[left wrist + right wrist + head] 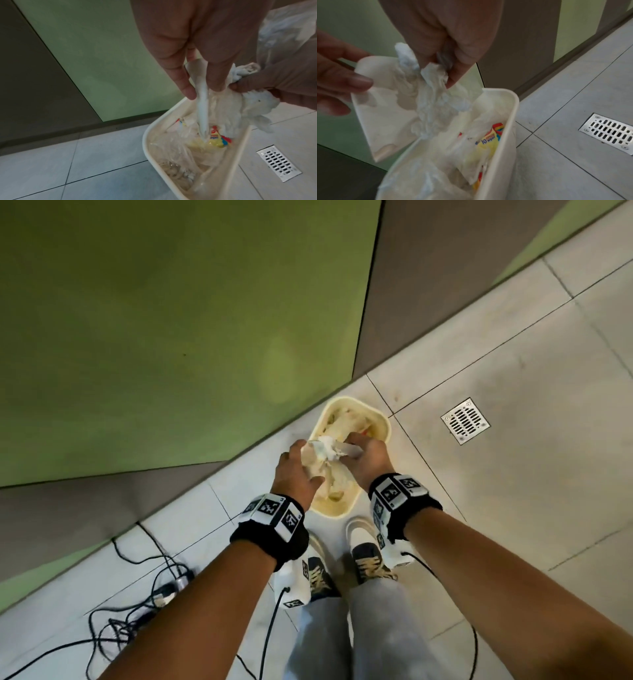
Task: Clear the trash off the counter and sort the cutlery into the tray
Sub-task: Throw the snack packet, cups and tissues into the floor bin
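Observation:
I stand over a cream waste bin [384, 419] on the floor. My left hand [301, 463] grips a shallow white plastic tray [385, 108], tilted over the bin; the left wrist view shows it edge-on [203, 108]. My right hand [363, 453] pinches a crumpled white tissue [435, 97] that hangs against the tray, above the bin's mouth. Inside the bin [511, 121] lie clear plastic wrap, paper scraps and a yellow wipes packet [489, 142]. No cutlery or counter is in view.
A green and grey cabinet front [171, 337] rises just behind the bin. A metal floor drain [465, 421] sits to the right on the tiled floor. Black cables and a plug [164, 587] lie at the left. My shoes [366, 556] are right before the bin.

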`<state>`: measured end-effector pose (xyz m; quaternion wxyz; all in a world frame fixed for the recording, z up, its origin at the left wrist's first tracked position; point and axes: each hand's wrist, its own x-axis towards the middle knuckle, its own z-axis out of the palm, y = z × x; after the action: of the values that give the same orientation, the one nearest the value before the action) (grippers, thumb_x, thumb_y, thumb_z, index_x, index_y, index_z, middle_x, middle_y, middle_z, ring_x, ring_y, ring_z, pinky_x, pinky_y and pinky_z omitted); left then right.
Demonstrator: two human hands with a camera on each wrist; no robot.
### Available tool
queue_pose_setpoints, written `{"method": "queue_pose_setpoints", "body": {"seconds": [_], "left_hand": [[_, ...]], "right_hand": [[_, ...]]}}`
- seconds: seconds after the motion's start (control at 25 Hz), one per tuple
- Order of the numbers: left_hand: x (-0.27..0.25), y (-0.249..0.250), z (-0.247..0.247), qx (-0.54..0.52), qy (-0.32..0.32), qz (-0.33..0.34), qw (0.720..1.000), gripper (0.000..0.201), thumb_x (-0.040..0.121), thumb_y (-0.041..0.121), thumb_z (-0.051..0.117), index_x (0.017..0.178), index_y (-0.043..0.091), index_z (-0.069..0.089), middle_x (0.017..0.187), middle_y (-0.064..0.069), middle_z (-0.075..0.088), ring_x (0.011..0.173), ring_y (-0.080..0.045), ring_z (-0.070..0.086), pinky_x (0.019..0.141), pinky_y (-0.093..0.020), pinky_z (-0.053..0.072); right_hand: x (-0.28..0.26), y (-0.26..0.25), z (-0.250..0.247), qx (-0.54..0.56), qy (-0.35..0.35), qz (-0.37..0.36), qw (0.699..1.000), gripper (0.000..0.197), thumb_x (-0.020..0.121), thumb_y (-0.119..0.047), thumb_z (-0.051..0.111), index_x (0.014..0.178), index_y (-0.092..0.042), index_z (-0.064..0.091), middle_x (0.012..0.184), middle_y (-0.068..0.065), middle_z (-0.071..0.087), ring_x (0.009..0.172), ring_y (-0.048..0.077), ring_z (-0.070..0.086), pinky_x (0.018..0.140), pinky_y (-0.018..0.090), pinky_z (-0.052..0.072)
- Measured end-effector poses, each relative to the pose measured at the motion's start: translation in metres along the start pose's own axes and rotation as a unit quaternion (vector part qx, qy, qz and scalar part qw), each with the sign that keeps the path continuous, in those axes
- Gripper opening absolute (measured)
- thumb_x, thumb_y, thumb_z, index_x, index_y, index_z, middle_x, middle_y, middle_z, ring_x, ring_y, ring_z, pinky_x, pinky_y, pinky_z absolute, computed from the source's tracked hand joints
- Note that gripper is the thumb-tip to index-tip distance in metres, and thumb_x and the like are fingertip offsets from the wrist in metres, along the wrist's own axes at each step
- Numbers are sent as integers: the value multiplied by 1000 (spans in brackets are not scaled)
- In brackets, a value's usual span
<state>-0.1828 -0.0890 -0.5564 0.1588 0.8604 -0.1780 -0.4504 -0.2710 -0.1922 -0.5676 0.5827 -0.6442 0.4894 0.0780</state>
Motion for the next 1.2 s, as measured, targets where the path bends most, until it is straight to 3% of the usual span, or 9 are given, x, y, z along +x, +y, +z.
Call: {"method": "queue_pose_setpoints", "body": {"seconds": [0.24, 0.36, 0.52, 0.64, 0.84, 0.96, 1.04, 1.12, 1.2], "left_hand": [[80, -25, 50, 79, -6, 25, 997, 68, 80, 7, 68, 139, 16, 35, 135, -13, 41, 116, -30, 52, 97, -30, 41], [100, -32, 66, 105, 5, 59, 993, 63, 83, 1, 61, 138, 13, 34, 138, -13, 32, 113, -31, 52, 83, -21, 39], [104, -37, 75, 143, 3, 75, 987, 62, 87, 3, 54, 142, 17, 30, 141, -12, 35, 118, -33, 49, 91, -32, 43], [88, -40, 71, 173, -35, 66, 982, 66, 88, 10, 55, 145, 25, 26, 138, -10, 48, 124, -30, 49, 105, -38, 41], [60, -45, 65, 50, -57, -19, 997, 83, 84, 14, 62, 149, 28, 11, 115, -8, 62, 108, -29, 60, 96, -38, 48], [53, -47, 66, 48, -57, -14, 997, 78, 85, 23, 61, 148, 24, 15, 118, -8, 61, 109, -28, 59, 98, -38, 46], [55, -51, 68, 46, -55, -9, 997, 72, 86, 20, 60, 147, 23, 20, 123, -9, 59, 112, -27, 57, 100, -38, 45], [60, -58, 72, 57, -52, -8, 997, 69, 87, 16, 58, 146, 24, 24, 131, -9, 53, 119, -28, 53, 105, -39, 42], [65, -65, 75, 74, -60, 1, 995, 68, 86, 14, 58, 145, 24, 26, 140, -8, 46, 123, -31, 51, 107, -42, 39]], "right_hand": [[92, 52, 26, -241, -35, -31, 969, 23, 87, -5, 51, 108, -3, 59, 115, 18, 62, 107, 32, 58, 84, 26, 41], [115, 80, 41, -466, -179, -18, 866, 58, 86, -17, 52, 139, -4, 33, 150, 16, 29, 139, 31, 29, 114, 40, 27], [108, 99, 54, -606, -232, -34, 760, 73, 87, -30, 46, 149, -17, 8, 159, 8, -1, 146, 34, -3, 118, 51, 12], [79, 79, 46, -588, -229, -23, 775, 66, 93, -33, 39, 149, -14, 8, 159, 8, 0, 146, 33, -5, 116, 53, 17], [24, 67, 27, -492, -119, -94, 857, 49, 90, -5, 39, 139, -7, 35, 154, 13, 18, 143, 31, 16, 112, 46, 28], [24, 75, 25, -533, -4, -121, 838, 30, 77, -2, 53, 101, -9, 70, 128, 20, 53, 116, 39, 51, 87, 43, 50], [35, 76, 24, -535, 38, -91, 839, 16, 70, -4, 66, 83, -6, 74, 111, 21, 62, 100, 38, 60, 75, 38, 53], [51, 81, 34, -535, 8, -32, 844, 33, 89, -8, 45, 118, 0, 58, 128, 21, 53, 116, 37, 49, 95, 43, 43], [65, 81, 42, -604, -29, 14, 797, 50, 96, -20, 30, 140, 3, 28, 140, 19, 45, 129, 38, 39, 109, 50, 26]]}}
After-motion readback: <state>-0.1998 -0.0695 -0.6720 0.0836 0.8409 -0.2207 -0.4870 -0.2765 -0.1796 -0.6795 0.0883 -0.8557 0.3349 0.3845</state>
